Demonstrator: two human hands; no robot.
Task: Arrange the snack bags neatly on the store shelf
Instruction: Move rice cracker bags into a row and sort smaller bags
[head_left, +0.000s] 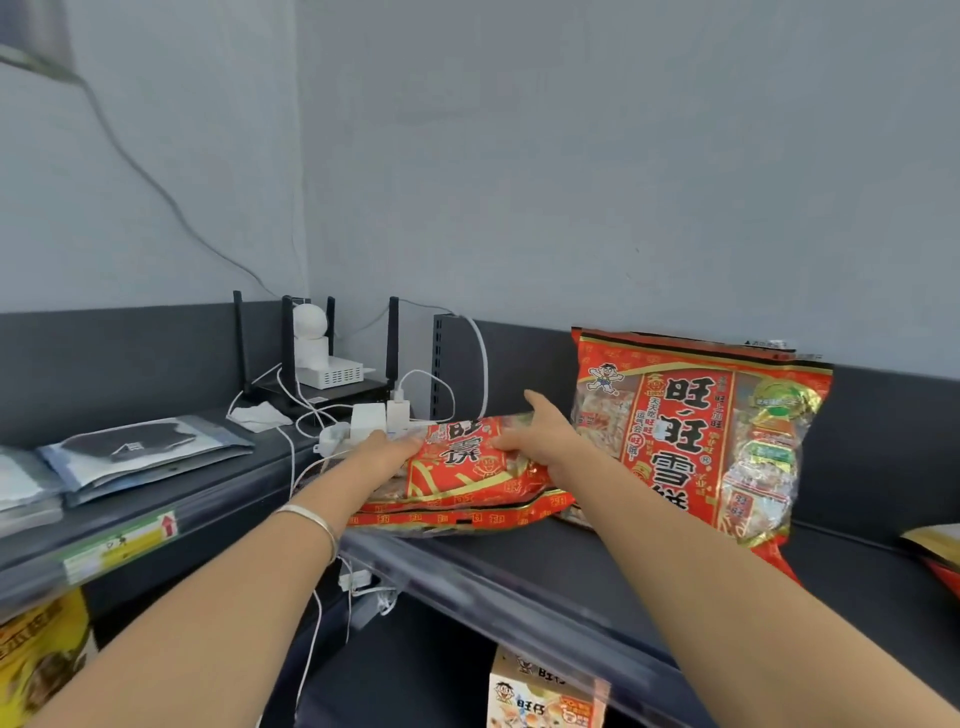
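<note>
- Red and gold foil covers the flat snack bag (467, 467), which lies on its side at the centre of the frame on the dark grey shelf (571, 571). It carries large white characters and a small cartoon figure, and its crimped seam faces the camera.
- Left hand (387, 452) grips the left end of this bag. Its fingertips are lost against the foil, so I cannot tell how far they wrap. A thin silver bracelet (311, 519) sits on that wrist.
- Right hand (545, 434) holds the bag's right end, with fingers curled over the top of the pack and the thumb sticking up.
- Just right of that hand stands the upright snack bag (691, 441). It is larger, in the same red and gold, with clear windows showing wrapped crackers, and it leans back against the shelf's rear panel. The two bags touch at the lower corner.
- Left of centre, at the back corner, sit a black router (332, 389), a white round camera (310, 332) and white chargers (374, 421) with tangled cables.
- Plastic sleeves (140, 447) lie on the shelf at middle left.
- Below are a yellow bag (36, 660) at lower left and a printed box (540, 696) at bottom centre.
</note>
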